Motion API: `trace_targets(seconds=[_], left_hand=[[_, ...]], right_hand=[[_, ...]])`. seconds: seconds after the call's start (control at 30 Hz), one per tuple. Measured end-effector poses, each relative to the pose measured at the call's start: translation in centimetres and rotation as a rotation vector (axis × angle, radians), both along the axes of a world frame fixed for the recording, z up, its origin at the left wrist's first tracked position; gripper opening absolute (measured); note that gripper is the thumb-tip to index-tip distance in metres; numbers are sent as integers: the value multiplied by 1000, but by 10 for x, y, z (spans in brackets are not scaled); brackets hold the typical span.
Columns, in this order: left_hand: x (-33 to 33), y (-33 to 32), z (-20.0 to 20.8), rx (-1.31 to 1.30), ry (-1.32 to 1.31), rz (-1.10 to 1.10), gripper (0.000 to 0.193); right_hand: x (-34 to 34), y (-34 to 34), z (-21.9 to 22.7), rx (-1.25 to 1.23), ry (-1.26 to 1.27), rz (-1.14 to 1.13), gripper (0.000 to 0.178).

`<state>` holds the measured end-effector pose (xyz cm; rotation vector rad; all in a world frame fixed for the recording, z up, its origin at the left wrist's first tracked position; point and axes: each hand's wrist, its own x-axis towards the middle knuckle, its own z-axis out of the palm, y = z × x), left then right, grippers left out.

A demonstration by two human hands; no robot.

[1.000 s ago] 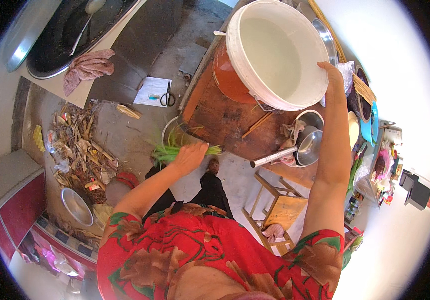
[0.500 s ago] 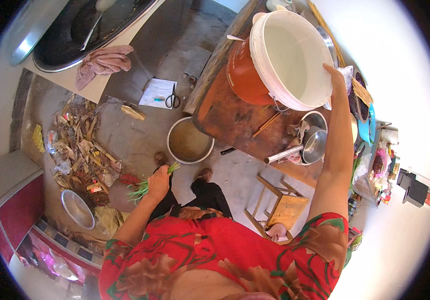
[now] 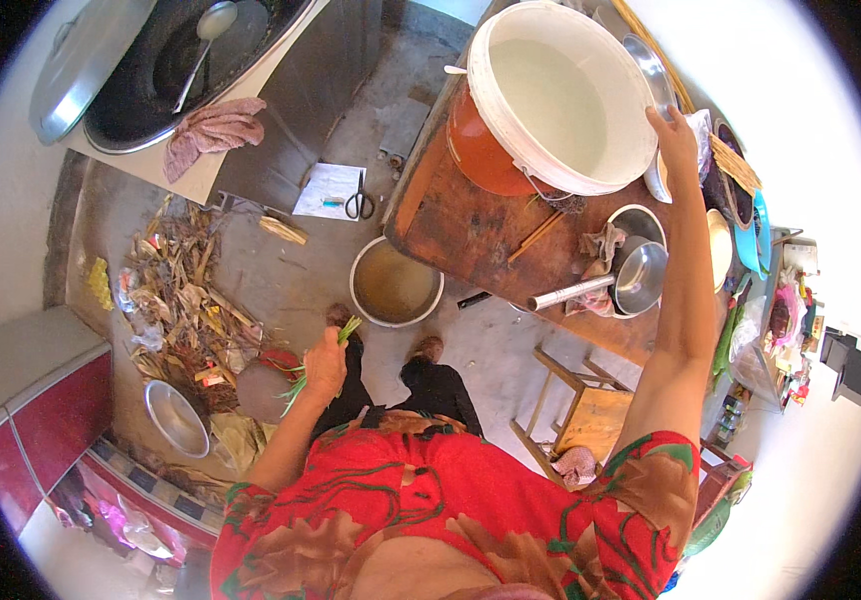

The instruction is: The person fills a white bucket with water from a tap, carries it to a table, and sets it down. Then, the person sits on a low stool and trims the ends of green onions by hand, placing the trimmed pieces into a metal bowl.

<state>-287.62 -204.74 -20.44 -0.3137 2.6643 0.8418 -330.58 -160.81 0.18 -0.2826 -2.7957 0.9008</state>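
Observation:
My left hand [image 3: 324,368] is closed round a thin bunch of green onions [image 3: 296,388], held low before me with both ends sticking out. To the upper right stands a big orange-red bucket [image 3: 479,145] with a white inner wall and rim. It stands on the brown wooden table [image 3: 448,225]; cloudy, pale liquid seems to fill part of it. My right hand [image 3: 675,142] reaches out to the bucket's right rim, its fingers at the edge. Close behind those fingers is a shiny metal basin [image 3: 649,68], partly hidden by the bucket; how firm the grip is does not show.
On the floor are a pot of brownish water [image 3: 397,318], scissors [image 3: 360,199] on white paper, dry husks [image 3: 189,285] and a metal basin [image 3: 177,418]. A wooden stool [image 3: 596,418] stands right. The table bears a metal ladle [image 3: 641,274]; a wok [image 3: 156,75] sits upper left.
The bucket has shifted left and away, and my right hand sits farther up along its edge. The left hand still holds the green onions. The whole view has shifted slightly.

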Motion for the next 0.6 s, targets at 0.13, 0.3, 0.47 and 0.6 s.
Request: trace_targets(seconds=[0.13,0.3,0.47,0.6], left_hand=[[-4,0,4,-38,-51,0,22],[-15,7,6,-51,18,-35,22],[-24,18,9,-44,29,-41,22],[-20,28,10,-43,3,-86,22]], right_hand=[[96,-35,34,-148,151,95,51],[204,-35,41,-413,106,13,36],[305,4,10,-523,121,-154,29],[375,15,-38,-766,-177,-290,30]])
